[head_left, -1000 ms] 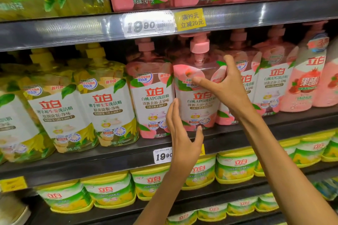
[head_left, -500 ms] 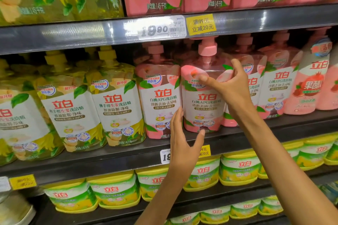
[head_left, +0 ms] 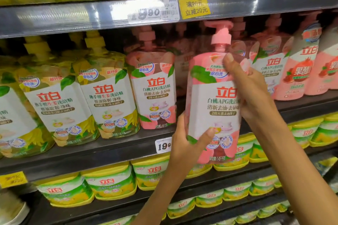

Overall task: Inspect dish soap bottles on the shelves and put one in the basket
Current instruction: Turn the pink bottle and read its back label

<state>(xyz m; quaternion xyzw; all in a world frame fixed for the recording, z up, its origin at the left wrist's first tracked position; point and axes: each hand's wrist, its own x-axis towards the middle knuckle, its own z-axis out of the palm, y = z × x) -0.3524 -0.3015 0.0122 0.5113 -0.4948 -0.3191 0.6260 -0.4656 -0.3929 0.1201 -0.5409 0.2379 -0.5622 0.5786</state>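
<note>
Dark store shelves (head_left: 109,149), packed with soap. Pink plastic peach dish soap bottle with pump top (head_left: 214,107) now pulled off its row, out front. Left hand (head_left: 184,144) fingers wrapped round bottom, right hand (head_left: 250,93) gripping top, probably. Ready to check. Basket not seen.

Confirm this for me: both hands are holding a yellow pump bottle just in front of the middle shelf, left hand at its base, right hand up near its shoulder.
Not quite: the pump bottle is pink, not yellow, as the head view shows. The rest holds: the left hand grips its base and the right hand holds near its shoulder, in front of the middle shelf.
</note>
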